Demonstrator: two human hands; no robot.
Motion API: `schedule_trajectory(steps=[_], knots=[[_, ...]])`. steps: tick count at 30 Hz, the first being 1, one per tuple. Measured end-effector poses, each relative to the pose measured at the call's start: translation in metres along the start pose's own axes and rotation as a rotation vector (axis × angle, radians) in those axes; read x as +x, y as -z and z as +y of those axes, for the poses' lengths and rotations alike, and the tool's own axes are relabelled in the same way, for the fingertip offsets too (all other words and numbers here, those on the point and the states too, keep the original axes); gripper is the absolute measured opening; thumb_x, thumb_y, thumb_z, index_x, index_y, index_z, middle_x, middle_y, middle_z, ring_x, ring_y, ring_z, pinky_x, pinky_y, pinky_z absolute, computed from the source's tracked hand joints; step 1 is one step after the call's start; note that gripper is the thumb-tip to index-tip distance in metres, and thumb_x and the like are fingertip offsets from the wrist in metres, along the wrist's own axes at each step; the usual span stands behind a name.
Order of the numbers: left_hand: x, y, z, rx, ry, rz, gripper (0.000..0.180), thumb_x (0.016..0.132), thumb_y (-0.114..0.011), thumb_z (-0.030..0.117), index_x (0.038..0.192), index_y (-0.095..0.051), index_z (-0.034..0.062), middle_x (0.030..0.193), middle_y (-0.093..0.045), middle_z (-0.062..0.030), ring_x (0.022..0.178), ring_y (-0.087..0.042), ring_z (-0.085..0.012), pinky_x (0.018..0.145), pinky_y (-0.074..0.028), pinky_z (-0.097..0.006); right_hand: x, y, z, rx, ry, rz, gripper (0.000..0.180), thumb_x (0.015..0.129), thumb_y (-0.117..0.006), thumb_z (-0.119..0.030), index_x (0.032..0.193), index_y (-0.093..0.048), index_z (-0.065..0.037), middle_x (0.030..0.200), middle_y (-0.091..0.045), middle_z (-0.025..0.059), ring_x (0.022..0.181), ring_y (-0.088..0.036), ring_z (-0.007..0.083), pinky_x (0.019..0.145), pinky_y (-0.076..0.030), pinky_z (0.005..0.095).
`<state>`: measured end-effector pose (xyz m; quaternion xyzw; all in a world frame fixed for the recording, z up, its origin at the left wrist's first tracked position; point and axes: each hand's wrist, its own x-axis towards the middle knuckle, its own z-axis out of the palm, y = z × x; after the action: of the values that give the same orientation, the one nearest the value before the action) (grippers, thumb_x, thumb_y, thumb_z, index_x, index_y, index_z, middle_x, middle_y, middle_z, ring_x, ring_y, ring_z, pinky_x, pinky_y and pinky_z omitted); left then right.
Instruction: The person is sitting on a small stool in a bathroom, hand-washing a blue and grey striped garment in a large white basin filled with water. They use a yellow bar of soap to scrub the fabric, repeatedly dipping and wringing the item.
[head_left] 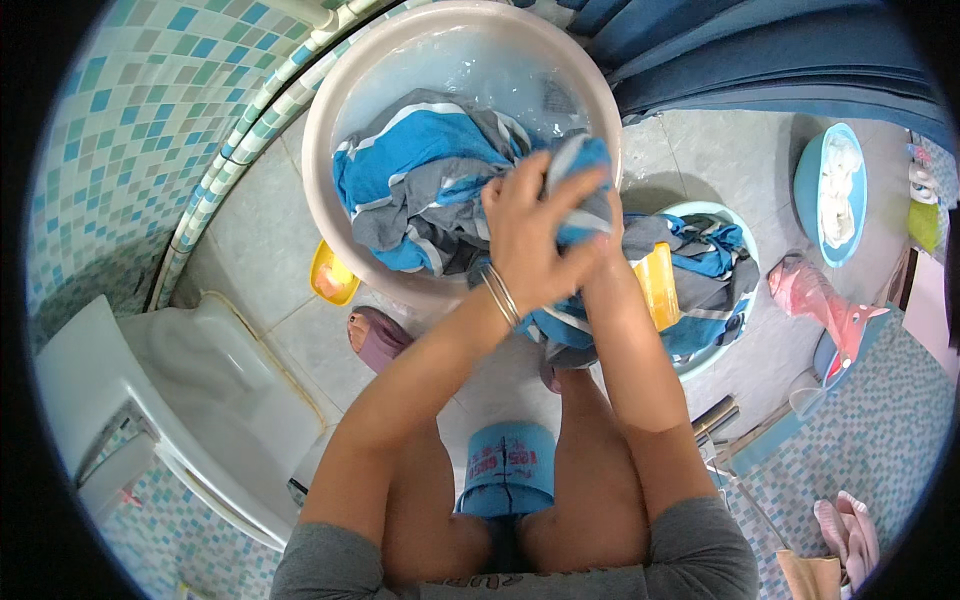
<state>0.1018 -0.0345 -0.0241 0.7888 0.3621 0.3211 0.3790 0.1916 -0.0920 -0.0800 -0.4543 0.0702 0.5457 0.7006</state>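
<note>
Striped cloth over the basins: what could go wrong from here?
1. Both hands grip the blue-grey striped cloth above the rim of the pale basin, so water may drip onto the tiled floor.
2. The cloth spans into the smaller blue basin; a hard pull might tip it.
3. The pink slipper sits close by, possibly on wet tiles.

We see a white squat toilet (230, 400) at the tiled floor's left edge, a yellow soap dish (332, 275) beside it, a pink fish-shaped plastic scoop (820, 300) right, and a small blue plastic basin (832, 193) beyond.
</note>
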Motion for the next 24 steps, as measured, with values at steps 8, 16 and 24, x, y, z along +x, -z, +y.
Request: schedule_trajectory(steps=[8,16,24], knots=[[0.048,0.014,-0.086,0.201,0.466,-0.268,0.038,0.084,-0.066,0.039,0.102,-0.062,0.0061,0.1,-0.058,-0.014,0.086,-0.059,-0.0311,0.068,-0.049,-0.039,-0.015,-0.028,-0.032,-0.651,-0.053,0.166,0.039,0.085,-0.06,-0.035,0.092,-0.066,0.003,0.089,-0.064,0.0105,0.084,-0.056,0.0158,0.079,-0.044,0.0289],[0.01,0.076,-0.079,0.131,0.216,-0.117,0.039,0.079,-0.074,0.016,0.112,-0.057,0.003,0.107,-0.059,-0.0145,0.092,-0.06,-0.0276,0.078,-0.051,-0.036,-0.015,-0.014,-0.06,-1.524,1.099,0.288,0.032,0.081,-0.07,-0.016,0.105,-0.059,0.003,0.098,-0.06,0.0178,0.092,-0.057,0.0298,0.084,-0.044,0.0384],[-0.017,0.036,-0.095,0.385,0.325,-0.359,0.105,0.067,-0.081,0.024,0.15,-0.017,0.0116,0.144,-0.032,-0.0258,0.132,-0.033,-0.042,0.109,-0.033,-0.046,-0.016,-0.03,0.002,-2.183,0.822,-0.01,0.061,0.065,-0.076,-0.02,0.121,-0.057,-0.005,0.114,-0.057,0.0247,0.108,-0.055,0.0367,0.103,-0.034,0.0431]])
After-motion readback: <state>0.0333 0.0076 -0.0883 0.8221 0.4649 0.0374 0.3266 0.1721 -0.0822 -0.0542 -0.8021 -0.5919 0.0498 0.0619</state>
